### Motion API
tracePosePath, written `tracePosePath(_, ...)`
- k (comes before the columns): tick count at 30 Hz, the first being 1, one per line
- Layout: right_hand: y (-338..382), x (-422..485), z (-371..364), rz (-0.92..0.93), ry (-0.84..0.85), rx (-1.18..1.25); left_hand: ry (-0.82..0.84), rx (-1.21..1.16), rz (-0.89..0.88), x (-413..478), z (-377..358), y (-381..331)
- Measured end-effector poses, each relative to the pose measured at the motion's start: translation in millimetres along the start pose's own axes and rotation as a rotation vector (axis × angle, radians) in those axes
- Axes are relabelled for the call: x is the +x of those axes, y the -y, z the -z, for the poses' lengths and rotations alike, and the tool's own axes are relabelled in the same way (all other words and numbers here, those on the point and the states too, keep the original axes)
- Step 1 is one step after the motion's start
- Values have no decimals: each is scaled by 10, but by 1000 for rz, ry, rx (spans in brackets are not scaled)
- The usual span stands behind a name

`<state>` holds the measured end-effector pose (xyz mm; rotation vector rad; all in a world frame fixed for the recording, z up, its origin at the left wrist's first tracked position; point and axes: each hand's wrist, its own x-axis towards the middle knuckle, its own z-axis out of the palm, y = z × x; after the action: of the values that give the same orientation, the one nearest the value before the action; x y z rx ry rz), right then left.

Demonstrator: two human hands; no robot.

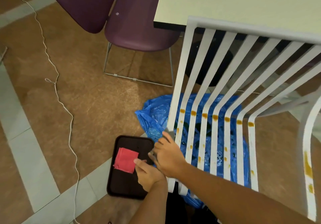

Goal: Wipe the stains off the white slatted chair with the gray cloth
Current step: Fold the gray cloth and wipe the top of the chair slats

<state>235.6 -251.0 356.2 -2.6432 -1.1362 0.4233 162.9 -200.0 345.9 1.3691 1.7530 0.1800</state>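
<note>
The white slatted chair (243, 28) fills the right side, orange stains (215, 117) in a row across the bend of its slats, a blue plastic bag (156, 117) spread beneath. Left of it a dark tray (128, 185) lies on the floor. The right hand (167, 156) grips the gray cloth (169, 133) at the seat's leftmost slat. Just below it the left hand (147, 173) lies over the tray, a fingertip at the edge of a red cloth (126, 159) — whether it pinches it I cannot tell.
</note>
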Motion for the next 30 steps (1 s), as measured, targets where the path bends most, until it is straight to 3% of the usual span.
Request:
tracePosePath(5, 70, -356, -19, 40, 45, 262, 150, -212, 262, 106, 40, -80)
tracePosePath(8, 211, -558, 17, 72, 112, 394, 467, -299, 561, 272, 162, -37)
tracePosePath(10, 307, -687, 31, 69, 142, 468, 600, -190, 588, 334, 297, 16)
tracePosePath(15, 423, -898, 237, -177, 256, 761, 572, 179, 319, 454, 515, 78)
tracePosePath(17, 374, -1073, 223, -408, 382, 941, 607, 241, 239, 392, 544, 53)
tracePosePath(21, 100, -1511, 222, -766, 465, 1287, 586, 316, 58, 139, 597, -100)
tracePosePath(23, -132, -1742, 333, -875, 417, 1379, 534, 340, -157, -16, 620, -215)
tracePosePath(26, -519, -2097, 402, -1075, 178, 1546, 524, 315, -474, -383, 655, -345)
tracePosePath(30, -861, -2389, 508, -1310, -131, 1801, 678, 257, -632, -816, 549, -362)
